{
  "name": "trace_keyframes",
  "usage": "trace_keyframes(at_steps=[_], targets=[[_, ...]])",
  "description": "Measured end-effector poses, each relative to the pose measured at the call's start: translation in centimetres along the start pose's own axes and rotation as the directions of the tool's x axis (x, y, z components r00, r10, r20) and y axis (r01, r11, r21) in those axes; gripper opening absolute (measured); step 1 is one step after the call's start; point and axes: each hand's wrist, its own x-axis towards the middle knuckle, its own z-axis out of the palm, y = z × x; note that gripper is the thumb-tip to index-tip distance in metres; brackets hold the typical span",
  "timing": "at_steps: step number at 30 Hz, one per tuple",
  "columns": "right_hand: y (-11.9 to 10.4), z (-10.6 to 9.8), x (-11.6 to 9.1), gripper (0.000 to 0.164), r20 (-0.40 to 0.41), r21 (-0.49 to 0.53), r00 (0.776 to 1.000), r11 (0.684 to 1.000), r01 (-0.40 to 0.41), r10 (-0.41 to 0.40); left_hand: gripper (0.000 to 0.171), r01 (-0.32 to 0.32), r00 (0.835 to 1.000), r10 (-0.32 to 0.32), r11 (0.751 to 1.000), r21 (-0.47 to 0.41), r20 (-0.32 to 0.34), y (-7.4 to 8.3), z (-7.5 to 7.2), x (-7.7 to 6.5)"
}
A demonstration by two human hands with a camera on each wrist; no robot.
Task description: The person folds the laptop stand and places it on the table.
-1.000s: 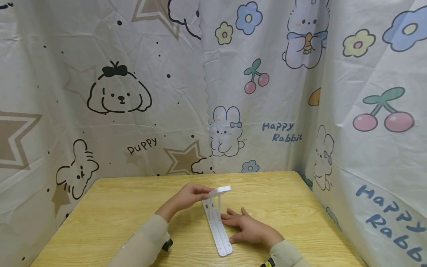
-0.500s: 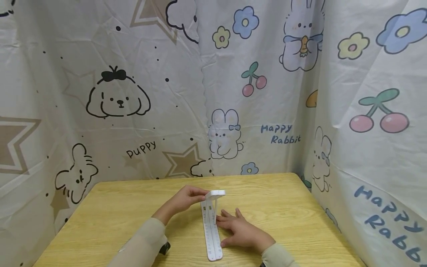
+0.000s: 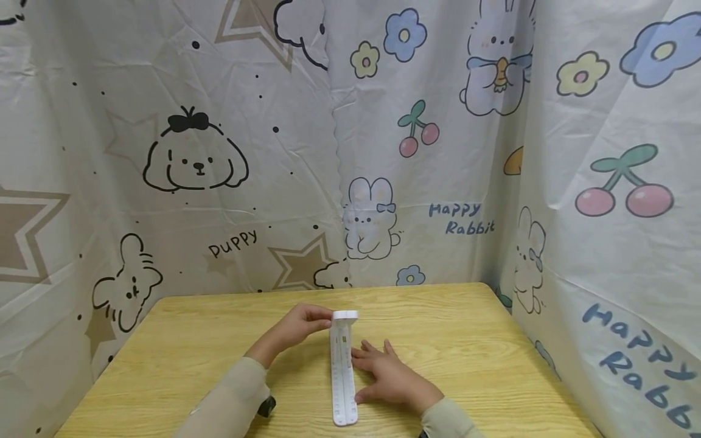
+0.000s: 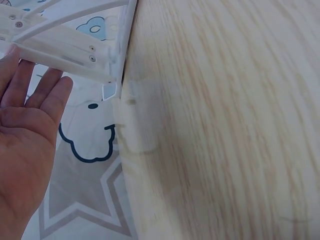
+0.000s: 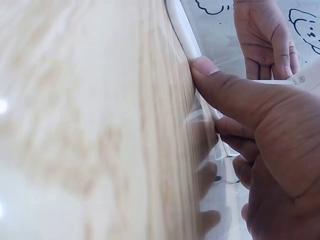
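One long, narrow, white plastic-looking stand (image 3: 344,389) runs from six toward twelve o'clock on the yellow wood-grain table (image 3: 219,365). At its three o'clock edge, the right hand (image 3: 391,378) touches it, fingers spread. At ten o'clock, the left hand (image 3: 297,326) pinches its raised far part. Beyond, at twelve, hangs a cream, cartoon-printed curtain (image 3: 298,182).

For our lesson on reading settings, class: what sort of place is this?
Perhaps a curtained-off tabletop workspace: a wood-grain table, cartoon-printed fabric hung behind it, and a white stand on top.
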Motion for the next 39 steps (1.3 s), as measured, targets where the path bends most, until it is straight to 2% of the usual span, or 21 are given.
trace_keyframes(at_steps=[7, 15, 22, 28, 33, 36, 39], targets=[[-0.2, 0.5, 0.6, 0.085, -0.006, -0.003, 0.999, 0.999, -0.037, 0.037, 0.03, -0.024, 1.0, 0.024, 0.999, -0.022, 0.008, -0.5, -0.4, -0.2], [-0.3, 0.4, 0.8, 0.085, -0.004, -0.009, 0.997, 0.997, -0.078, 0.078, 0.032, -0.021, 1.0, 0.022, 0.999, -0.035, 0.013, -0.7, -0.5, -0.4], [-0.5, -0.2, 0.6, 0.075, -0.006, 0.05, 0.996, 0.995, -0.086, 0.087, 0.029, 0.004, 1.0, -0.004, 1.0, -0.013, -0.015, -0.3, -0.4, -0.7], [-0.2, -0.7, 0.9, 0.064, -0.058, 0.051, 0.995, 0.995, -0.081, 0.083, 0.032, 0.014, 0.999, -0.013, 0.999, 0.029, -0.033, -0.3, 0.2, -0.8], [0.3, -0.9, 1.5, 0.056, -0.106, 0.084, 0.988, 0.991, -0.102, 0.11, 0.041, 0.054, 0.993, -0.041, 0.992, 0.111, -0.113, 0.1, 1.1, -1.5], [0.5, -1.1, 1.8, 0.049, -0.147, 0.137, 0.979, 0.983, -0.12, 0.14, 0.048, 0.093, 0.98, -0.059, 0.98, 0.175, -0.192, 0.6, 1.7, -2.1], [0.8, -1.2, 2.2, 0.045, -0.18, 0.178, 0.972, 0.977, -0.121, 0.153, 0.044, 0.145, 0.96, -0.084, 0.965, 0.219, -0.267, 1.2, 2.4, -2.8]])
